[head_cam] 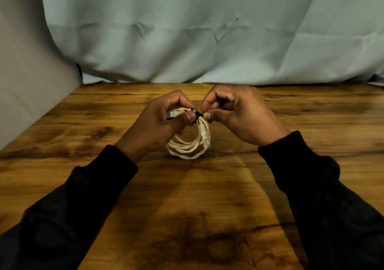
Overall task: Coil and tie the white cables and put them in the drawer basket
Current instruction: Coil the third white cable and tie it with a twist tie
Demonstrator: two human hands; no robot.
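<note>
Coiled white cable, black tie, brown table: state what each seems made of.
Coiled white cable: matte plastic jacket, probably PVC; clear glossy plastic plug at its end. Black tie: too small to tell, perhaps plastic-coated wire. Brown table: wood or wood-look laminate, dark grain, slight sheen.

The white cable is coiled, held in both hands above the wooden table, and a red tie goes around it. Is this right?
Not quite: the tie is black, not red, as the head view shows. The white cable is indeed coiled and held by the left hand and right hand above the wooden table.

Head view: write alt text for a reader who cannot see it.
Two hands hold a coiled white network cable above a wooden table; the left hand grips the coil while the right hand pinches a black tie around it. Pale cloth hangs behind.
</note>
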